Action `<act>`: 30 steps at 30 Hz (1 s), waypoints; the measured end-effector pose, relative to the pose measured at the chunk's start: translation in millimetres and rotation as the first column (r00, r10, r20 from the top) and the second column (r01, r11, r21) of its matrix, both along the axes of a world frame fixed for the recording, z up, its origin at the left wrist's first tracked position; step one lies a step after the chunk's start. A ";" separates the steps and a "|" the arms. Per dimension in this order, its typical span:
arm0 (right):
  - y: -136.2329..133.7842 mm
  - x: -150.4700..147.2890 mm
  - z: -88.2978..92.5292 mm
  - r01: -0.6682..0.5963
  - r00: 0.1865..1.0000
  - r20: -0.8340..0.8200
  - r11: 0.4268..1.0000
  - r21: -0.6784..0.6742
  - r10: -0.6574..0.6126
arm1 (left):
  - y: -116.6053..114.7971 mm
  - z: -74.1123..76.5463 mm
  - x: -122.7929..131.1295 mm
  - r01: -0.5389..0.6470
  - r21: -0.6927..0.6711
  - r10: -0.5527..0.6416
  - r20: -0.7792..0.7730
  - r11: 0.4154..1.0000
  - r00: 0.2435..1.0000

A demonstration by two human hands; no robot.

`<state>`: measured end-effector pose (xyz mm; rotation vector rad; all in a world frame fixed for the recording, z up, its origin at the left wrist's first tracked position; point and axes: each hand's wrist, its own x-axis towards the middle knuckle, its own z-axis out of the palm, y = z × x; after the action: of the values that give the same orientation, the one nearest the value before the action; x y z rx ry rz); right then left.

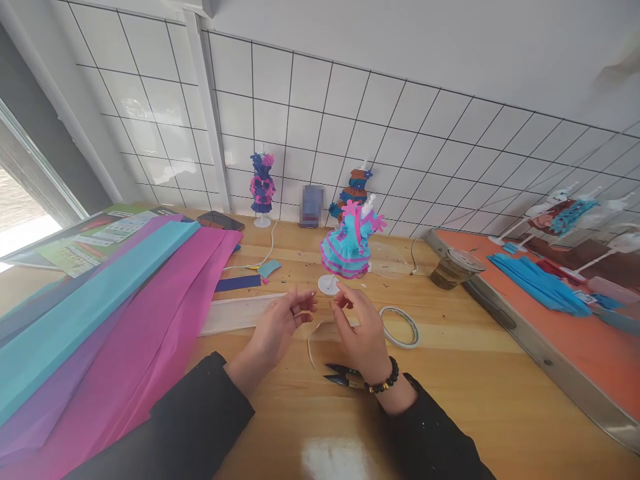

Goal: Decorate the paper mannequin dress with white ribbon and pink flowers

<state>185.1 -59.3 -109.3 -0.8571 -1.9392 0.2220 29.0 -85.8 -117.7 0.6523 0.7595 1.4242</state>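
My left hand [283, 325] is curled above the table, its fingertips close together; anything between them is too small to make out. My right hand [364, 328] has thumb and forefinger pinched near the round white base of a doll stand [327, 285]; what they pinch I cannot make out. On that stand is a small turquoise and pink ruffled paper dress [346, 247]. A thin pale strip [310, 347] curves below my hands. Black-bladed thread snips [340, 380] lie under my right wrist. A roll of white tape [415, 337] lies flat to the right.
Pink, turquoise and purple crepe paper sheets [145, 300] cover the left. Two dressed stands, one navy and pink [263, 190], one brown and teal [357, 183], stand by the tiled wall. A cup [455, 268] is at right, beside an orange-topped surface [530, 313] holding more stands.
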 end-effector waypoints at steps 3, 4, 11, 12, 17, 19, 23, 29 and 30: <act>-1.3 -1.3 -0.1 -0.010 1.000 0.000 0.999 0.033 0.010 | -2.4 0.5 3.0 0.031 0.000 -0.031 -0.025 1.000 0.999; -1.7 -1.7 -0.2 -0.021 1.000 0.010 0.999 0.044 0.020 | -3.2 0.6 4.0 0.042 0.009 -0.042 -0.035 0.999 0.999; -2.3 -1.8 -3.2 -0.032 0.997 0.077 0.997 0.067 0.027 | -9.0 3.1 8.8 0.126 0.081 -0.111 -0.162 0.989 0.981; -2.2 -1.6 -3.6 -0.030 0.996 0.081 0.998 0.061 0.026 | -9.4 3.8 9.0 0.131 0.087 -0.113 -0.179 0.988 0.977; -1.8 -1.7 -4.6 -0.031 0.998 0.058 0.999 0.005 0.031 | -8.9 4.4 8.5 0.154 0.118 -0.121 -0.248 0.981 0.961; -2.0 -2.4 -4.2 -0.019 0.999 0.028 1.000 -0.024 0.020 | -8.6 3.5 8.0 0.160 0.131 -0.120 -0.270 0.978 0.955; -3.6 -3.5 -0.7 -0.017 0.999 -0.041 0.991 -0.131 0.011 | -8.3 1.5 7.1 0.152 0.148 -0.107 -0.275 0.977 0.955; -5.0 -3.6 1.2 -0.077 0.994 -0.091 0.979 -0.187 0.061 | -7.0 -0.5 5.8 0.108 0.139 -0.075 -0.223 0.984 0.972; -4.5 -3.6 0.1 -0.079 0.994 -0.090 0.980 -0.184 0.063 | -6.9 -0.3 5.8 0.110 0.139 -0.076 -0.226 0.984 0.971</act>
<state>181.4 -63.8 -109.2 -0.8871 -1.8933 0.4824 34.8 -92.7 -118.0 0.9633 0.7875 1.3452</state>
